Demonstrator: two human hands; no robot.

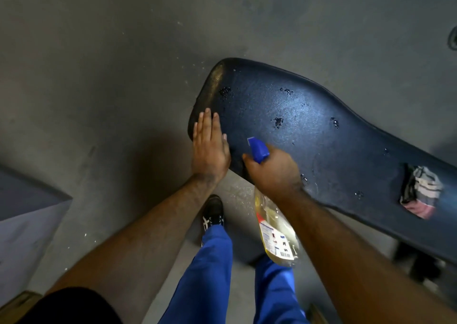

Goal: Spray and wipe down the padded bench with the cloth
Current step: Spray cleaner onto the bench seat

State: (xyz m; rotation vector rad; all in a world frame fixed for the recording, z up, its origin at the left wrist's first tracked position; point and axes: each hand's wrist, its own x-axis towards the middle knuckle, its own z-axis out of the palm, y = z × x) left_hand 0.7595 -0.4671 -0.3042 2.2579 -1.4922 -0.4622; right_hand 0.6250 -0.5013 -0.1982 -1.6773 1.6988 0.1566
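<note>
A: Grip check? Start from the left.

B: Left hand (210, 148) is flat, fingers straight and together, holding nothing, palm down on the near-left corner of the padded bench (309, 125). Right hand (274, 172), just right of it over the bench's near edge, is clamped round the neck of the spray bottle (274, 232). Blue nozzle pokes out past the knuckles, aimed across the pad; yellow-liquid body hangs below the bench edge.

A: And the cloth?

B: Cloth (420, 191) sits bunched on the bench top, far right end, well apart from both hands. Nobody's touching it.

A: How far along, approx?

B: Looks like spraying is mostly done or close to it: wet droplet patches (279, 122) dotted over the pad from the left end to near the cloth. No wipe streaks visible, so wiping prob not begun. Left to do: put bottle down, grab cloth, wipe whole pad.

A: Counts?

B: 1 bench, 1 bottle, 1 cloth, 2 hands. Droplet clusters approx 8, can't be exact w/ the glare.
</note>
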